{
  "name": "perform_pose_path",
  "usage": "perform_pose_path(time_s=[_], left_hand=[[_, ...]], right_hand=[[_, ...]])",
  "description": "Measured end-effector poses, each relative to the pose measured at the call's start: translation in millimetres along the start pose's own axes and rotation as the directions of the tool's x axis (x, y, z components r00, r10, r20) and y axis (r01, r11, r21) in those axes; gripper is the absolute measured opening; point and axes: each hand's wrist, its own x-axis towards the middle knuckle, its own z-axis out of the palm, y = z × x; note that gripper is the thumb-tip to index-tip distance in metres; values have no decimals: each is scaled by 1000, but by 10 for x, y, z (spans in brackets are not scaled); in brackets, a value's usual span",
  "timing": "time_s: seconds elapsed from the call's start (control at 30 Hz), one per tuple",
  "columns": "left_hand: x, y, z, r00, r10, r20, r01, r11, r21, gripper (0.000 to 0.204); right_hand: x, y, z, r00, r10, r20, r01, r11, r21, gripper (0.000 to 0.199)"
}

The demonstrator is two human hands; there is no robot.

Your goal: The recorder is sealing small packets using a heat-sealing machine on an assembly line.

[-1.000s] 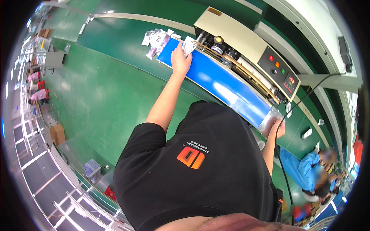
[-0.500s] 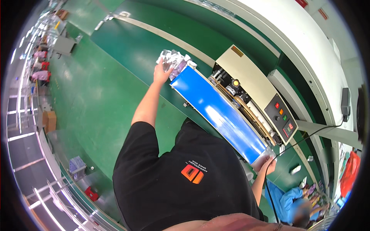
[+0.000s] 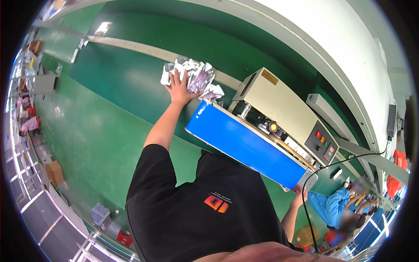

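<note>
My left hand lies with spread fingers on a heap of clear and white plastic packets, some showing purple, on the green bench at the left end of a band sealer. The sealer's blue conveyor belt runs slantwise in front of my body with nothing lying on it. By the belt's right end my right hand is closed at the edge of a clear plastic bag. Its fingertips are partly hidden there.
A black cable hangs across the right side, close to my right hand. The sealer's control panel has coloured buttons. A person in blue works at the lower right. The green bench stretches left; a white shelf overhangs the far side.
My left hand has gone from gripping the heap's side to lying spread on top of it. My right hand stays by the belt's right end. The view has shifted slightly.
</note>
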Motion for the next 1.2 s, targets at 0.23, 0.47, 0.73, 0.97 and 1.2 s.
perform_pose_path(time_s=[0.23, 0.47, 0.73, 0.97, 1.2], left_hand=[[1397, 260, 21, 999, -42, -19, 40, 995, -95, 113], [531, -27, 8, 723, 690, -30, -672, 694, -259, 87], [-470, -8, 438, 603, 778, 175, -778, 622, -86, 67], [86, 319, 319, 522, 840, 151, -847, 531, -22, 54], [584, 488, 343, 48, 975, 219, -999, 47, 11, 56]], right_hand=[[-785, 144, -30, 978, 195, -79, -207, 960, -188, 37], [-1144, 267, -148, 926, 372, -62, -376, 922, -93, 35], [-1468, 459, -29, 877, 480, 27, -467, 864, -186, 36], [-1578, 430, -78, 874, 482, 51, -459, 857, -235, 38], [-1809, 504, -76, 832, 550, 71, -510, 810, -289, 42]])
